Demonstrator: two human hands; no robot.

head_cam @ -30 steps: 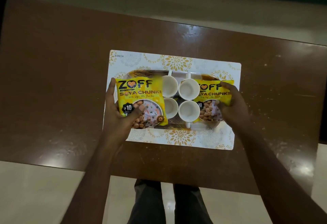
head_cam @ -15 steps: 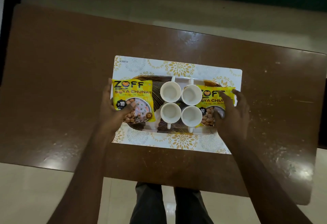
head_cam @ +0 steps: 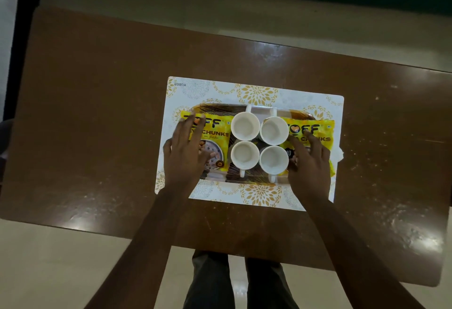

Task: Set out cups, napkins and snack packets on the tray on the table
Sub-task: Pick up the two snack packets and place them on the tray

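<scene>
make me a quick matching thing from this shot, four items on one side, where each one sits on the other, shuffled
Items:
1. four white ceramic cups
2. left hand
3. right hand
4. white placemat with gold floral print

Places:
A. flat on the brown table, under the tray
B. on the yellow snack packet left of the cups
C. clustered in the middle of the tray
D. on the yellow snack packet right of the cups

Pairs: 1-C, 2-B, 3-D, 4-A

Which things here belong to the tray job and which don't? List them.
Job: tray, four white cups, left snack packet, right snack packet, left hand, right hand.
Not the job: placemat, table.
</scene>
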